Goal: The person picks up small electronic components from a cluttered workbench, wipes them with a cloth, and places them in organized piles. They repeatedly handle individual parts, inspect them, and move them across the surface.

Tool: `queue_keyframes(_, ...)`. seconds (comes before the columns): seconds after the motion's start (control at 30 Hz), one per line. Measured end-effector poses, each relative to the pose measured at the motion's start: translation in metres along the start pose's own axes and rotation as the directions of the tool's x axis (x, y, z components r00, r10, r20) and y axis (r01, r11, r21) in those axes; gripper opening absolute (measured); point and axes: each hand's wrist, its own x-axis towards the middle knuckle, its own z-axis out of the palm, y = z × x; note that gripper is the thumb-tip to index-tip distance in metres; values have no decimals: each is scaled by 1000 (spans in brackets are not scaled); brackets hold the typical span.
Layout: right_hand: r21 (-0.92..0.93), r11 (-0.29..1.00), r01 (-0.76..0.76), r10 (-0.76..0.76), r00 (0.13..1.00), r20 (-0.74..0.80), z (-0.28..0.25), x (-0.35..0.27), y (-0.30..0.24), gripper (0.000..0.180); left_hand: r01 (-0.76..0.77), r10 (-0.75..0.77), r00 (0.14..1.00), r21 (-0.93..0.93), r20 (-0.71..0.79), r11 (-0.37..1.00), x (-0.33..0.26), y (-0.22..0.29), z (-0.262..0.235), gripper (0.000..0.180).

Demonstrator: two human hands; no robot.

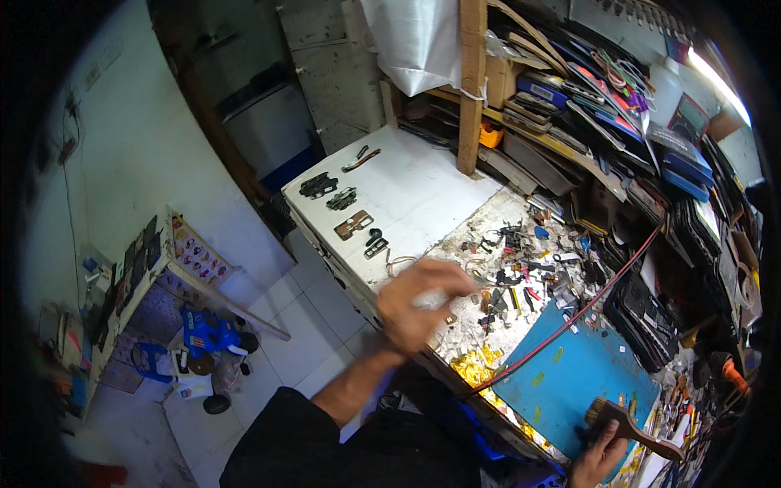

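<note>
My right hand grips a wooden brush with short tan bristles, low over the blue mat. The bristle end points left and the handle runs off to the right. My left hand hovers above the near edge of the bench, its fingers curved and smeared by motion; whether anything is between them is unclear. Close to it on the white surface lie a small dark frame-like part, a brown perforated plate, a green circuit piece and a black part.
Small scrap parts litter the bench's middle. A red cable crosses the mat. Crumpled gold foil lies at the near edge. A wooden post and crammed shelves stand behind. A blue toy tricycle is on the floor left.
</note>
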Motion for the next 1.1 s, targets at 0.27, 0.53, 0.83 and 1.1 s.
queue_keyframes(0.27, -97, 995, 21, -18, 999, 31, 3, -12, 1, 46, 474, -426, 858, 125, -286, 872, 36, -114, -96, 16)
queue_keyframes(0.53, -70, 996, 52, -50, 998, 39, 8, -10, -28, 39, 177, -130, 984, 611, -122, 772, 14, -145, -134, 13)
queue_keyframes(0.83, -100, 983, 153, -150, 988, 33, 18, -1, -48, 23, 164, -263, 964, 684, 42, 711, 2, -155, -144, 17)
queue_keyframes(1.1, -64, 997, 30, -19, 985, 169, 8, 1, -47, 28, -47, -94, 974, 588, 207, 808, 69, -99, -77, 16)
